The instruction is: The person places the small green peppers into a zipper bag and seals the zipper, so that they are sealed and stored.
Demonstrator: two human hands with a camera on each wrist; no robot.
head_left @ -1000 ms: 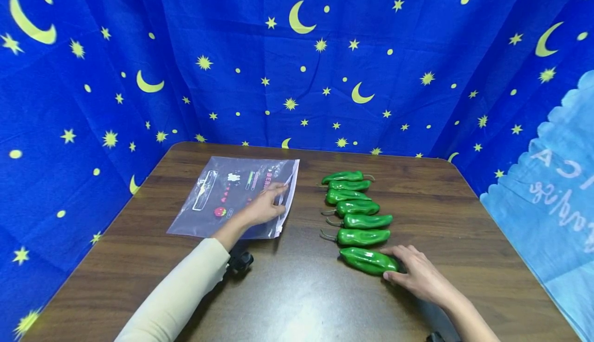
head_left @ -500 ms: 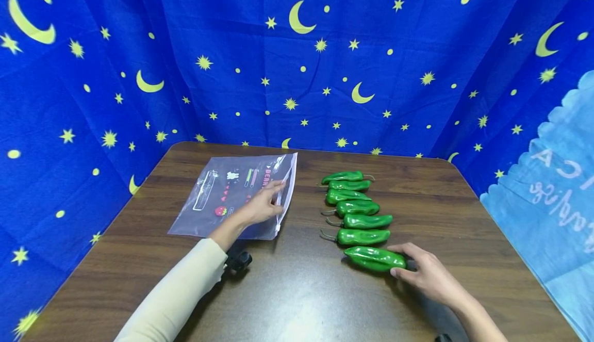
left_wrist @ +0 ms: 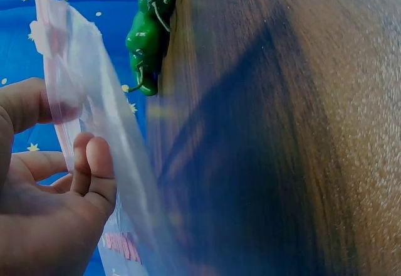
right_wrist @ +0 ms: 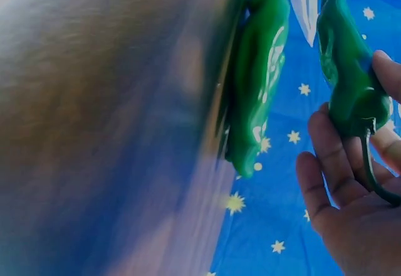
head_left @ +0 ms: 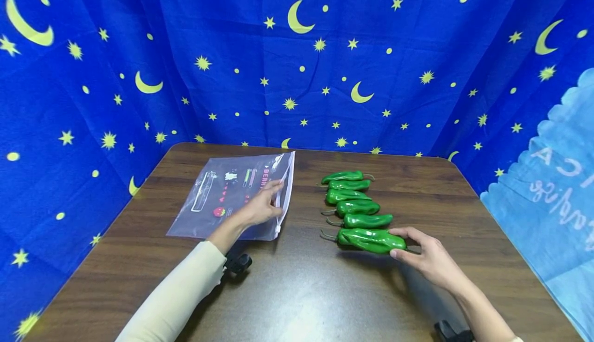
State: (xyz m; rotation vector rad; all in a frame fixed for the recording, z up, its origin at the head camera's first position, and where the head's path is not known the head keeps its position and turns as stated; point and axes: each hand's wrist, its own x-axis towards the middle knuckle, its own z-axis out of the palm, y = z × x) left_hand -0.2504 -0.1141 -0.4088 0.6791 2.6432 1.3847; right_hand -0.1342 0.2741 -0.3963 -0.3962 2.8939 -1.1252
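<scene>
Lifted now, pepper [head_left: 371, 240] in right grip [head_left: 429, 259]; left grip [head_left: 262, 205] pinches bag [head_left: 232, 192]

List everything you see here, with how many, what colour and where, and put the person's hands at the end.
held pepper: 1, green, lifted off the table at the near end of the row
peppers in the row: 6, green, lying one behind another right of centre on the table; the nearest is mostly hidden behind the held one
zip bag: 1, clear with coloured print, on the table's left side, one edge raised
table: 1, dark brown wood grain
backdrop cloth: blue with yellow moons and stars, behind and beside the table
light blue cloth: 1, at right
left hand: cream sleeve, pinches the zip bag's edge
right hand: grips the held pepper
</scene>
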